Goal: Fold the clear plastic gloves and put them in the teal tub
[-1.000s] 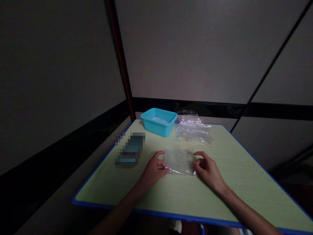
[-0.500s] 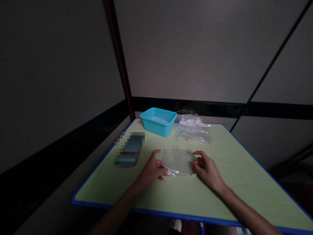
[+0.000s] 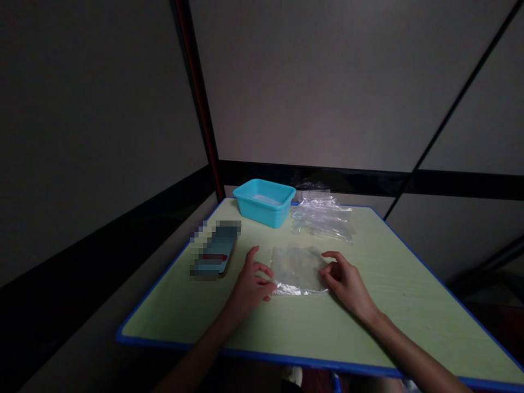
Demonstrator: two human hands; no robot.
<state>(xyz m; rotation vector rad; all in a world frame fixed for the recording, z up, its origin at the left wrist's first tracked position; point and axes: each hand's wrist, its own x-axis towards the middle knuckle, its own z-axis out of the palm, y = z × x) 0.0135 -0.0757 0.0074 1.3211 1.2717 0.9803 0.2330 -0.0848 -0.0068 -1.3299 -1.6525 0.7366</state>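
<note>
Head view: one clear bag [image 3: 297, 267] is lying flat on the table [image 3: 417, 311] between both hands, neither clearly nearer; long axis uncertain. Left hand [image 3: 248, 286] is resting wide at its near-left corner; right hand [image 3: 349, 281] is resting narrow at its right edge, grip unclear. One turquoise basin [image 3: 262, 213], one bag pile [image 3: 322, 217] (uncountable) are sitting beyond.

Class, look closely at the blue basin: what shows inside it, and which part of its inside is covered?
Inside the blue basin, a pale patch shows, too unclear to identify. The near wall covers the nearest part of the floor.
</note>
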